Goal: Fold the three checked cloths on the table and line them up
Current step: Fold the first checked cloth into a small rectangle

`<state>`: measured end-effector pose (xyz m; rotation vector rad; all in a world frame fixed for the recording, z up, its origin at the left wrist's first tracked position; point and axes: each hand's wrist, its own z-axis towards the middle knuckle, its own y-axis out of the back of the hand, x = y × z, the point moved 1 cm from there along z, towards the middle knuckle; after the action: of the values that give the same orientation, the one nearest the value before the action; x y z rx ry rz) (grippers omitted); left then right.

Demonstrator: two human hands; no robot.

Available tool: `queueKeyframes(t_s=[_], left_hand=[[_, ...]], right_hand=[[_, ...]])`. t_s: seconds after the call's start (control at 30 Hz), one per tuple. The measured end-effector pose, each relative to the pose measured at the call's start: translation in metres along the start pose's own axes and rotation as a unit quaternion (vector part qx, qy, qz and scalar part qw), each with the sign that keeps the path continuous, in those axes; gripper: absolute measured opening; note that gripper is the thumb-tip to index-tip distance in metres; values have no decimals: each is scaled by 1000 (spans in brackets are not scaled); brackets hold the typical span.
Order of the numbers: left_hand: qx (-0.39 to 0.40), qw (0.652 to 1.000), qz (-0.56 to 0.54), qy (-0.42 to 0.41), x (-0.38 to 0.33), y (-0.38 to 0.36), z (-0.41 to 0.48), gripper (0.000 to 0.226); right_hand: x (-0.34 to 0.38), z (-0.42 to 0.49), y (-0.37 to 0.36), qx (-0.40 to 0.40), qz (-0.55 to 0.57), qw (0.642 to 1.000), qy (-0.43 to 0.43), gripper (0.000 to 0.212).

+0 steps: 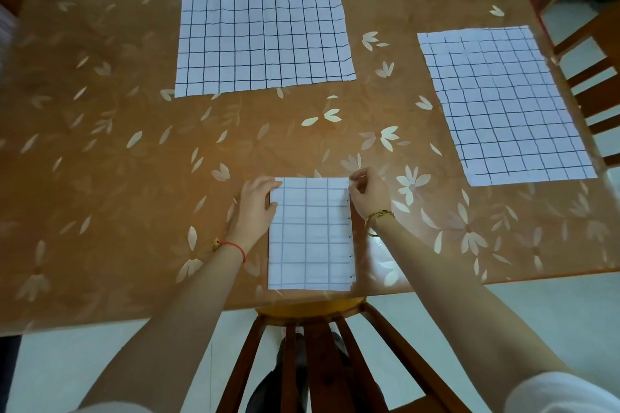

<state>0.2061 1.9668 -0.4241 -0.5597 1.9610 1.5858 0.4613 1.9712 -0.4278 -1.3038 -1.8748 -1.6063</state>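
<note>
Matt checked cloths (265,37) lie on a glossy plastic-covered wooden table (100,144).

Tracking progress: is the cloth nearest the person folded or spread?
Folded: the near cloth is narrow, with layered edges along its right side.

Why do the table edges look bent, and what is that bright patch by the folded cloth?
Head view: wide-angle lens bows the table edges; the patch is glare on its glossy cover, right of the folded cloth; the far left edge is blurred.
</note>
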Motion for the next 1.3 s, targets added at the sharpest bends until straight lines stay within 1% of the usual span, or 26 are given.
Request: queueKeyframes(t_s=[0.07,0.1,0.2,0.27,0.37,0.43,0.5,0.57,0.6,0.7,0.77,0.8,0.83,0.97,1.13,1.3], left_hand=[[17,999,48,-2,4,-2,-6,46],[28,997,74,-5,6,-2,-8,49],[53,990,131,3,4,-3,-11,55],[48,988,143,9,1,-3,-12,56],[44,987,153,14,0,-5,-13,57],[47,986,158,16,0,-5,-12,56],[49,986,159,14,1,-5,-12,56],[52,984,167,11,1,-6,-12,56],[54,983,175,10,1,-6,-12,56],[55,978,199,9,0,-7,-14,57],[57,977,206,11,-1,-7,-15,57],[58,976,211,9,-1,-8,-16,57],[60,974,218,6,-1,-8,-17,57],[67,971,231,-11,3,-10,-21,59],[65,968,243,-24,5,-9,-36,54],[61,961,267,-41,7,-9,-68,51]], right_hand=[[1,-2,-1,-14,-59,995,76,17],[2,-3,-2,-12,-99,987,123,18],[2,-9,-11,21,-203,945,255,24],[-2,-13,-16,33,-246,924,293,30],[-6,-16,-17,60,-290,916,270,45],[-7,-17,-17,67,-309,912,261,48],[0,-18,-16,54,-327,906,263,47],[11,-20,-18,45,-336,894,294,46],[17,-20,-22,54,-339,883,320,46],[35,-21,-40,138,-364,839,381,51],[43,-22,-54,191,-391,812,389,56],[45,-22,-60,207,-402,805,384,57],[47,-23,-65,218,-410,803,373,57],[46,-23,-73,232,-420,814,327,54],[49,-27,-72,232,-434,813,311,53],[53,-31,-73,231,-451,812,290,53]])
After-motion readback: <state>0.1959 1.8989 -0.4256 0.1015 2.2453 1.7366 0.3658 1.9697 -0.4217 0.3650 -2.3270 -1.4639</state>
